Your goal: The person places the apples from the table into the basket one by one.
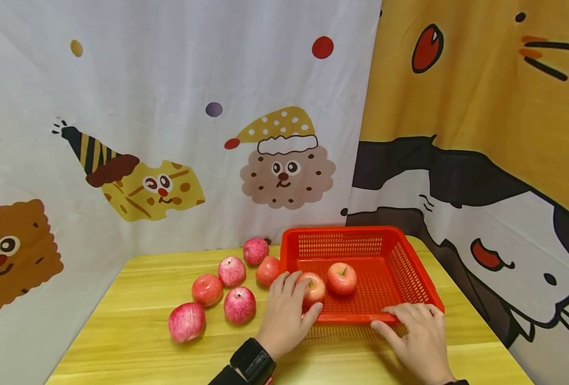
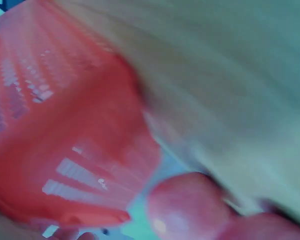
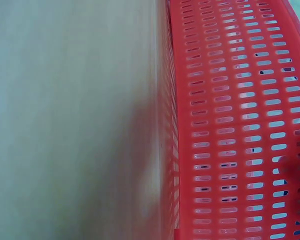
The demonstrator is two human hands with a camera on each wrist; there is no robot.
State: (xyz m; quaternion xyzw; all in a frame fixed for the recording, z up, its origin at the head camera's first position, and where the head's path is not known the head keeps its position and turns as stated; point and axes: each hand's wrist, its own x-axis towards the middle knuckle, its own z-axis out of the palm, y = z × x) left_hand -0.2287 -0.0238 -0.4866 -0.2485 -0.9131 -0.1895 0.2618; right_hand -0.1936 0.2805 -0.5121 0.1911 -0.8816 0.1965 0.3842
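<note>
A red plastic basket (image 1: 409,267) with slotted sides stands on the table. Inside it, near the front left corner, is a red apple (image 1: 315,289); my left hand (image 1: 284,315) reaches over the rim and holds it between fingers and thumb. Another apple (image 1: 342,278) sits in the basket just to the right. My right hand (image 1: 419,337) grips the front rim near the right corner, fingers over the edge and thumb outside. The right wrist view shows the basket's slotted wall (image 3: 235,120); the left wrist view is blurred.
Several apples lie on the wood-grain table (image 1: 140,299) left of the basket, among them a front one (image 1: 186,322), a striped one (image 1: 239,305) and one (image 1: 268,271) close to the basket's left side. A printed curtain (image 1: 169,107) hangs behind.
</note>
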